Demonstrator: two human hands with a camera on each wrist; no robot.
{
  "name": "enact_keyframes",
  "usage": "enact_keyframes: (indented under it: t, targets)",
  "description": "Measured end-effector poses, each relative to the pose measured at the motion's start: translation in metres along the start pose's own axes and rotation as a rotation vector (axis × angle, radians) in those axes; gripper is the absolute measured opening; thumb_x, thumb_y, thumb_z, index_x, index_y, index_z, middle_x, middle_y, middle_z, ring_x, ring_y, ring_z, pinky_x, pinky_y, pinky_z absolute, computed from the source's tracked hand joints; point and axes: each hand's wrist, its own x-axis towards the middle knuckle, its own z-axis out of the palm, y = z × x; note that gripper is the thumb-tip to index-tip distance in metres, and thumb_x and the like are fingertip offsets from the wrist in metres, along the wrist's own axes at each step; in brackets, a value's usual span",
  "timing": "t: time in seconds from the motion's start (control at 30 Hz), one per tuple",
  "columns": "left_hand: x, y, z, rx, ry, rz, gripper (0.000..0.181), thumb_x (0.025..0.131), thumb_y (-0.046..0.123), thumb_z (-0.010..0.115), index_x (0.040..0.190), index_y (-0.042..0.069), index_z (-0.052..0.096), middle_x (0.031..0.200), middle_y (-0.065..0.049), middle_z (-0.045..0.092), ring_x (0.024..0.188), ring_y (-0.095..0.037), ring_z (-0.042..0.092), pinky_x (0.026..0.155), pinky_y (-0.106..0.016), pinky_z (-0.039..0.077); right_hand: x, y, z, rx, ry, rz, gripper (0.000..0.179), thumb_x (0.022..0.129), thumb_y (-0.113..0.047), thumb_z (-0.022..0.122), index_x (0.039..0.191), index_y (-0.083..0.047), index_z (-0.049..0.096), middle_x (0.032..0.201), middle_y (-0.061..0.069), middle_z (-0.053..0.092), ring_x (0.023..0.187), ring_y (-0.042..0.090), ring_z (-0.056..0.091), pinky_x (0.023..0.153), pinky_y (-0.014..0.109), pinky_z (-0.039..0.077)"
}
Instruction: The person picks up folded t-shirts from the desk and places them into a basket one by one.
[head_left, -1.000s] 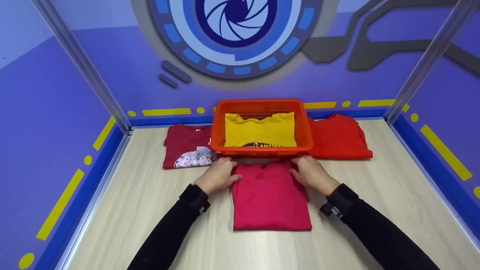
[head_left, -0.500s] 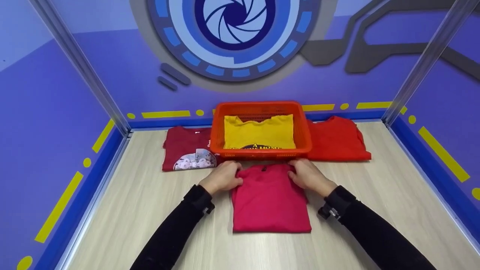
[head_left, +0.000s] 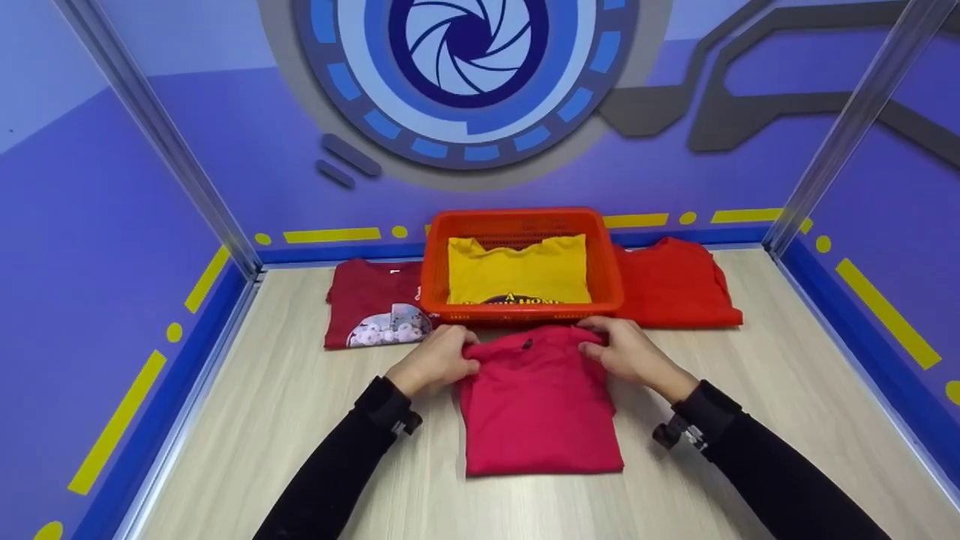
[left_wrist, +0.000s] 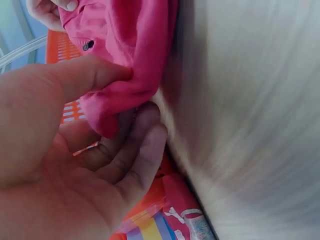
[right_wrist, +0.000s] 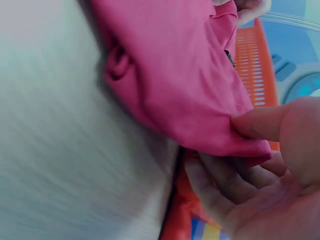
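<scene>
Mid-frame, I see left hand and right hand pinching pink shirt; even tension should preserve folds.

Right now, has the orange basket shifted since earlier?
No, no direction: in head view, the orange basket keeps its place against the back wall's yellow dashes.

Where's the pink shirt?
In the head view, the pink shirt is in the middle, held by the left hand and right hand, in front of the orange basket.
</scene>
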Motion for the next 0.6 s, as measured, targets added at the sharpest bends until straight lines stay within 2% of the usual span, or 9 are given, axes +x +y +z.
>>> enact_keyframes:
  t: [0.07,0.17,0.33,0.5,0.6]
  targets:
    - [-0.001,-0.001,-0.003,-0.005,0.006,0.018,0.015,0.091,0.016,0.082,0.104,0.011,0.078,0.098,-0.003,0.071,0.09,-0.018,0.06,0.085,-0.035,0.051,-0.001,-0.003,-0.004,0.02,-0.012,0.028,0.034,0.102,-0.017,0.077,0.134,-0.004,0.076,0.13,0.016,0.077,0.113,0.029,0.07,0.099,0.048,0.058]
    - [-0.002,-0.003,-0.006,-0.025,0.017,0.034,0.015,0.093,0.015,0.082,0.105,0.012,0.075,0.092,0.0,0.066,0.086,-0.017,0.059,0.082,-0.033,0.049,-0.001,-0.004,-0.008,0.031,-0.028,0.048,0.024,0.101,-0.018,0.077,0.122,-0.006,0.08,0.114,0.011,0.077,0.097,0.023,0.065,0.086,0.038,0.054]
    - [-0.005,-0.006,-0.012,-0.075,0.023,0.023,0.013,0.097,0.019,0.083,0.11,0.016,0.08,0.088,0.005,0.067,0.087,-0.015,0.059,0.084,-0.031,0.048,0.0,-0.003,-0.014,0.031,-0.04,0.027,0.015,0.102,-0.018,0.077,0.113,-0.01,0.08,0.096,0.005,0.073,0.083,0.018,0.061,0.072,0.03,0.049]
    - [-0.008,-0.005,-0.026,-0.099,0.059,0.054,0.006,0.097,0.021,0.085,0.1,0.017,0.082,0.081,0.008,0.063,0.082,-0.014,0.057,0.078,-0.031,0.045,-0.001,-0.01,-0.023,0.022,-0.003,-0.026,0.009,0.102,-0.014,0.077,0.11,-0.011,0.081,0.088,0.003,0.07,0.079,0.018,0.061,0.07,0.027,0.049]
    - [-0.009,-0.002,-0.037,-0.117,0.085,0.078,0.009,0.096,0.023,0.086,0.095,0.018,0.08,0.076,0.01,0.059,0.075,-0.011,0.056,0.073,-0.029,0.045,-0.001,-0.019,-0.032,0.008,0.018,-0.069,0.008,0.102,-0.012,0.076,0.109,-0.011,0.079,0.088,0.003,0.07,0.08,0.018,0.061,0.072,0.027,0.049]
